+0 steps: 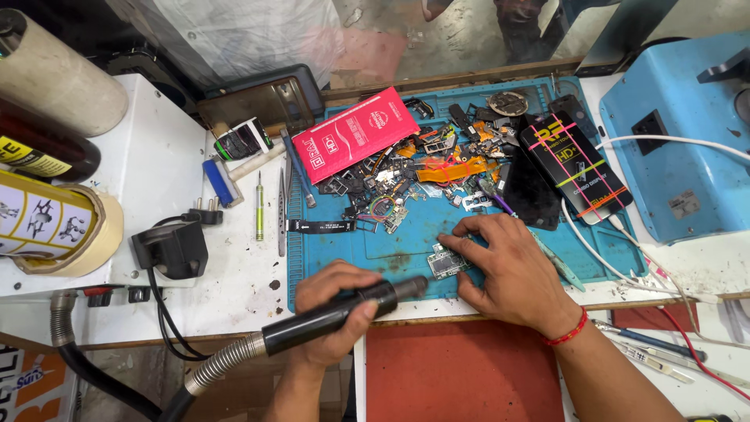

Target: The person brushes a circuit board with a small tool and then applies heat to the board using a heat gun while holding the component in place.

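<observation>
Nearest the camera, the left hand [332, 309] was wrapped around a black hot-air handpiece [340, 309]. Its long axis ran low-left to upper-right, the nozzle tip pointing right and slightly away, toward a small circuit board [445, 262]. A ribbed metal hose [223, 363] trailed from the handpiece's rear end, down and to the left.

The right hand [512, 270], a red thread band [569, 332] at its wrist, lay palm-down with fingers spread; its fingertips pressed on the circuit board's right and upper edges. The board lay flat near the front edge of a blue work mat [391, 250] on the table [242, 281], just ahead of the nozzle tip.

Left of the mat: a green-handled screwdriver [259, 207] and tweezers [281, 211], both lying lengthwise front to back, and a black plug adapter [172, 248].

Mid-mat: a heap of small phone parts [422, 176] and orange flex cables.

Farther back: a red flat package [355, 134], tilted, and at the right a black display package [574, 164]. At far right stood a light-blue machine [680, 125]; at far left, a roll of yellowish tape [58, 227].
</observation>
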